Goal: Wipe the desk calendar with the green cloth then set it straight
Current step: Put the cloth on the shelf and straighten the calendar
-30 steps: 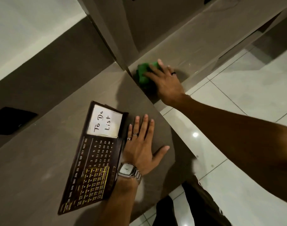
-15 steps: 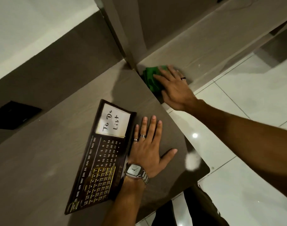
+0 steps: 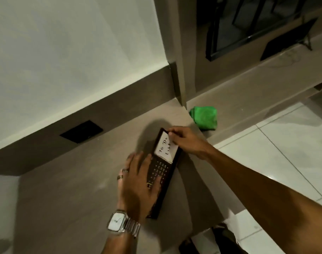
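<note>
The dark brown desk calendar (image 3: 163, 165) with a white "To Do List" note stands on the grey desk top (image 3: 74, 195), raised off the surface on its long edge. My left hand (image 3: 138, 184) grips its lower half, with a watch on the wrist. My right hand (image 3: 182, 138) pinches its top end next to the note. The green cloth (image 3: 205, 117) lies bunched on the lower ledge past the desk's far corner, with no hand on it.
A black socket plate (image 3: 81, 131) sits in the desk's back panel. A pillar (image 3: 176, 52) rises at the corner. A dark framed object (image 3: 288, 39) stands on the ledge at the back right. White floor tiles (image 3: 284, 143) lie to the right.
My right hand left the green cloth on the ledge and came over to the calendar's top. My left hand moved from the desk onto the calendar, which now stands raised instead of lying flat.
</note>
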A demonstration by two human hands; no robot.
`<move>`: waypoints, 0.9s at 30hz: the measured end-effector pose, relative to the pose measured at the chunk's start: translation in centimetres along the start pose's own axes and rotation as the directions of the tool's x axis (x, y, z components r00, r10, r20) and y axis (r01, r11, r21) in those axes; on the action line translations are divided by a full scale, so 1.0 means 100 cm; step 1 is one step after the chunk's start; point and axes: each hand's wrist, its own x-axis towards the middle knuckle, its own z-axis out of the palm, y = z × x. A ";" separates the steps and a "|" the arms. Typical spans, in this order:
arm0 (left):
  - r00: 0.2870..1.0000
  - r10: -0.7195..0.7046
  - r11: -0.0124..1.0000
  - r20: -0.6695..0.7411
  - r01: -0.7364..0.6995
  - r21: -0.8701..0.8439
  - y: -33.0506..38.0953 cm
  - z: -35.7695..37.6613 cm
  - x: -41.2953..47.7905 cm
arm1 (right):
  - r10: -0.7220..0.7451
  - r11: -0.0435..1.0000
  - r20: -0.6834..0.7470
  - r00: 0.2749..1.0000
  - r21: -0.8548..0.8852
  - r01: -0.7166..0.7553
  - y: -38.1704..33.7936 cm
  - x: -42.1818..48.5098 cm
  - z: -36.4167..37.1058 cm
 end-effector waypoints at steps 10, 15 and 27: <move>0.909 -0.393 0.770 0.139 0.408 -0.491 -0.066 -0.011 -0.066 | -0.006 0.995 -0.137 0.991 -0.103 -0.008 0.012 0.005 0.007; 0.899 -0.432 0.799 0.078 0.421 -0.429 -0.095 -0.025 -0.066 | -0.002 0.998 -0.144 0.990 -0.060 -0.007 0.015 0.001 0.024; 0.823 -0.568 0.684 0.004 0.475 -0.554 -0.179 -0.041 -0.036 | -0.029 0.999 -0.143 0.989 0.016 0.032 0.017 -0.006 0.078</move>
